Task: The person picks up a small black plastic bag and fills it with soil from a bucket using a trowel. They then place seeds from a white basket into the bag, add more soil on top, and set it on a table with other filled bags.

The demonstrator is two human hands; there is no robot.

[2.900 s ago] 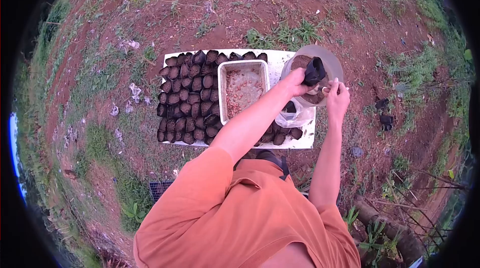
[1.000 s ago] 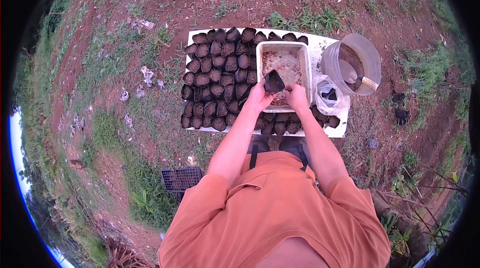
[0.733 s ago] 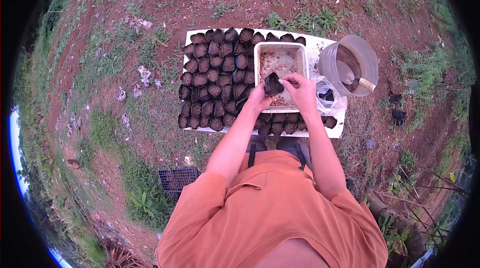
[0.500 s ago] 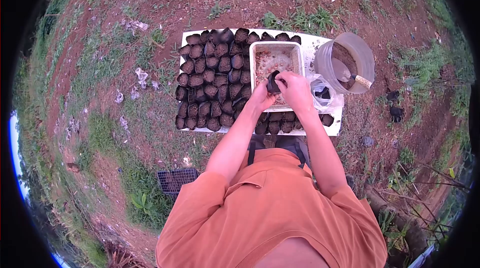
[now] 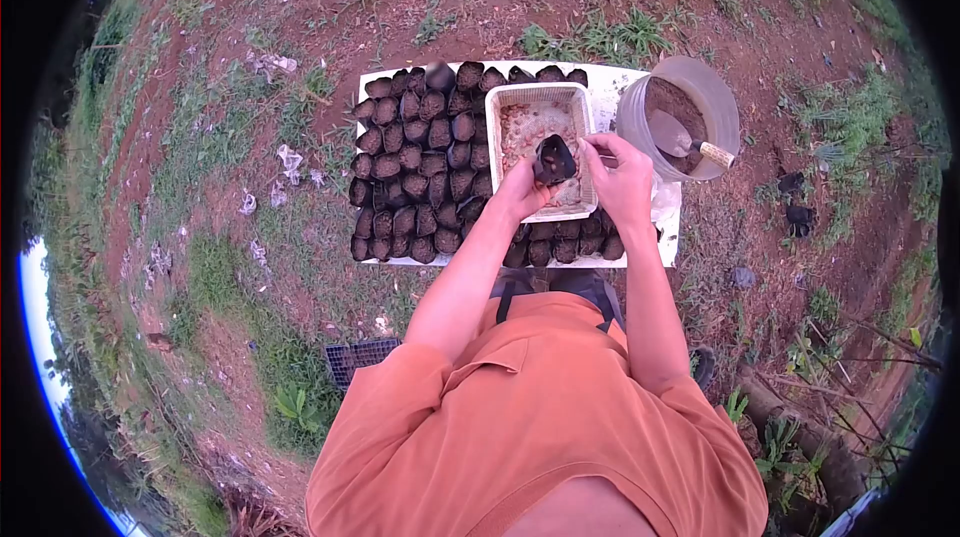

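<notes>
My left hand (image 5: 524, 191) grips a small black bag (image 5: 554, 161) whose mouth is open, over the white basket (image 5: 494, 149). Small reddish pieces lie on the basket's floor. Just right of the bag, at the basket's right rim, is my right hand (image 5: 622, 177), its thumb and fingertips brought together; anything between them is too small to make out. Rows of black bags filled with brown soil (image 5: 412, 159) stand left of the basket, and more stand behind and in front of it.
A clear bucket (image 5: 728, 127) of soil with a scoop (image 5: 712, 152) stands on the white board (image 5: 606, 87) at the right. A plastic bag (image 5: 664, 199) lies near my right wrist. A dark tray (image 5: 350, 359) rests on the ground at the lower left.
My right hand has come away from the black bag towards the right. The bag's mouth now shows wide open in my left hand. The whole view has shifted slightly.
</notes>
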